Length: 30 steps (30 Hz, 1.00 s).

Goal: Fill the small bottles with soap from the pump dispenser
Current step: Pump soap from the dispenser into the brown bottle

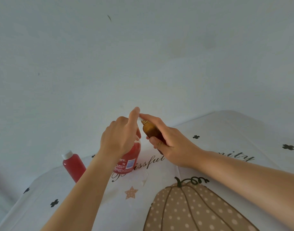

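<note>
Hands meet over a table seen from above, from the person's own viewpoint. The left hand [117, 139] sits on top of the pump dispenser [131, 157], a clear bottle of red soap with a printed label that stands upright on the tablecloth [226, 130]. Its fingers are curled around the dispenser's top, and the forefinger reaches forward over the white pump head [140, 117]; most of the pump is hidden beneath the hand. The right hand [172, 144] grips a small amber bottle [150, 130], with the fingers wrapped round its lower half and the forefinger stretched along it toward the pump head. This bottle is uncapped and tilted, its open mouth raised right against the pump's nozzle. How much soap it holds cannot be told. To the left, well apart from the hands, a small red bottle [73, 165] with a white cap stands on the cloth, full of red liquid. The cloth is white with small black clover marks, cursive lettering, a dotted star and a large dotted beige pumpkin [192, 209] nearest the viewer. A plain pale wall [143, 47] fills the upper half.
</note>
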Motion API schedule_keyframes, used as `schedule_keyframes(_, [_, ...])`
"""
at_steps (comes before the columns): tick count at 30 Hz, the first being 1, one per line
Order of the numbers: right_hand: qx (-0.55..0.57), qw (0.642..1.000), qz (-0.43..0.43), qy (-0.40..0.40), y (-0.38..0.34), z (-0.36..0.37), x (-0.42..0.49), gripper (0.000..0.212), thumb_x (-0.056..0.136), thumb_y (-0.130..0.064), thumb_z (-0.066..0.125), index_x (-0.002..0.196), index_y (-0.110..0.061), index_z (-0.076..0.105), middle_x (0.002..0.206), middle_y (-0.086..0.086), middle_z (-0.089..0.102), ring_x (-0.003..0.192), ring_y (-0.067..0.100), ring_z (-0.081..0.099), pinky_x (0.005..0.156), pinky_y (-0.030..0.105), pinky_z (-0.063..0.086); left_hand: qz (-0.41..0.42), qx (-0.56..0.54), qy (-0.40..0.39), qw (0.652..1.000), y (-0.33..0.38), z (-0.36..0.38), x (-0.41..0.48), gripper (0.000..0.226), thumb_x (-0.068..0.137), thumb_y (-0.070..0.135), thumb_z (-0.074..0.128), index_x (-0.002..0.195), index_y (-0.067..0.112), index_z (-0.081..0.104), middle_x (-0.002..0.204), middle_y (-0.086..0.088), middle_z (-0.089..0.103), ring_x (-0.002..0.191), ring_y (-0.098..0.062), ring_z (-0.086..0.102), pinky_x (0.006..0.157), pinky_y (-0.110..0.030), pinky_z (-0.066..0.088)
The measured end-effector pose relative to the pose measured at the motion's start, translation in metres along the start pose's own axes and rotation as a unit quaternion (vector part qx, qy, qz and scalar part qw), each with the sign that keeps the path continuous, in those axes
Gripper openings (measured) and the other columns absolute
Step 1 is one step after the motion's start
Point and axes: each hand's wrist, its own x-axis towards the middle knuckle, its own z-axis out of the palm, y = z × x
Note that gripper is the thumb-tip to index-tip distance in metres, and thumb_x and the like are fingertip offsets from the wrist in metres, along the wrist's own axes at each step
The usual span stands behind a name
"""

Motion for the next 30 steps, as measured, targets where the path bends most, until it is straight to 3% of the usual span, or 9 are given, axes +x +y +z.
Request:
schedule_keyframes(3, [0.003,1.000,0.000,0.001,-0.001,0.000,0.001,0.065,0.113,-0.021,0.049,0.160,-0.055,0.021,0.082,-0.015,0.056,0.070,0.015,0.058,0.073,0.026,0.053,-0.008,0.056,-0.041,0.998,-0.003,-0.002,0.005,0.040,0.113,0.025,0.037,0.151,0.014,0.046,0.100,-0.007,0.069,0.090,-0.034,0.065,0.092,-0.053,0.055])
schedule_keyframes(7, [0.005,1.000,0.006,0.003,-0.001,0.000,0.001,0.065,0.113,-0.021,0.048,0.160,-0.055,0.020,0.080,-0.013,0.058,0.072,0.022,0.060,0.074,0.034,0.057,-0.027,-0.039,-0.046,0.998,-0.001,-0.002,0.005,0.050,0.114,0.046,0.020,0.134,0.025,0.062,0.107,-0.007,0.074,0.100,-0.031,0.070,0.100,-0.050,0.051])
schedule_keyframes(10, [0.010,1.000,0.005,0.007,0.000,0.000,0.001,0.065,0.113,-0.019,0.048,0.161,-0.054,0.021,0.086,0.005,0.058,0.074,0.024,0.060,0.077,0.039,0.058,0.010,0.035,-0.032,0.999,-0.004,0.002,0.004,0.027,0.114,0.027,0.032,0.140,0.034,0.034,0.098,-0.009,0.073,0.089,-0.031,0.071,0.096,-0.054,0.055])
schedule_keyframes(12, [0.008,1.000,0.001,0.005,-0.001,0.001,0.001,0.064,0.113,-0.020,0.049,0.161,-0.054,0.021,0.088,0.009,0.059,0.075,0.025,0.061,0.078,0.042,0.057,0.022,0.037,0.011,0.999,-0.008,0.007,0.005,0.023,0.110,0.018,0.032,0.126,0.031,0.022,0.093,-0.011,0.070,0.082,-0.033,0.069,0.088,-0.056,0.058])
schedule_keyframes(15, [0.012,1.000,0.002,-0.008,-0.002,0.003,0.001,0.063,0.113,-0.020,0.049,0.160,-0.053,0.022,0.085,0.013,0.060,0.073,0.028,0.061,0.077,0.047,0.057,0.025,0.028,0.035,0.999,-0.008,0.007,0.006,0.006,0.104,0.018,0.030,0.109,0.022,0.029,0.093,-0.011,0.069,0.081,-0.032,0.065,0.082,-0.052,0.059])
schedule_keyframes(18, [0.009,1.000,0.005,-0.008,-0.001,0.003,0.000,0.064,0.113,-0.020,0.050,0.157,-0.056,0.022,0.089,0.017,0.062,0.076,0.031,0.064,0.079,0.051,0.056,0.025,0.058,0.035,0.997,-0.010,0.008,0.008,0.012,0.107,0.013,0.041,0.119,0.013,0.037,0.097,-0.009,0.063,0.087,-0.028,0.062,0.080,-0.043,0.057])
schedule_keyframes(20, [0.007,1.000,0.002,0.001,-0.001,0.003,0.000,0.065,0.113,-0.020,0.049,0.158,-0.056,0.020,0.093,0.015,0.062,0.077,0.029,0.064,0.079,0.049,0.057,0.045,0.080,0.027,0.995,-0.010,0.010,0.008,0.028,0.109,0.016,0.044,0.132,0.019,0.028,0.099,-0.009,0.065,0.089,-0.030,0.064,0.084,-0.047,0.059])
schedule_keyframes(25, [0.007,1.000,0.004,0.009,0.001,0.002,0.001,0.066,0.113,-0.017,0.049,0.161,-0.050,0.018,0.090,0.007,0.059,0.076,0.024,0.063,0.079,0.043,0.058,0.076,0.110,0.007,0.991,-0.011,0.010,0.008,0.052,0.109,0.019,0.043,0.142,0.034,0.006,0.098,-0.008,0.072,0.085,-0.031,0.067,0.086,-0.054,0.060])
schedule_keyframes(30, [0.009,1.000,-0.003,0.008,-0.002,0.000,-0.001,0.067,0.113,-0.018,0.049,0.159,-0.055,0.018,0.087,0.000,0.058,0.072,0.024,0.063,0.076,0.040,0.058,0.069,0.097,0.010,0.993,-0.006,0.007,0.005,0.038,0.111,0.026,0.035,0.145,0.031,0.018,0.095,-0.003,0.068,0.086,-0.026,0.066,0.088,-0.048,0.058])
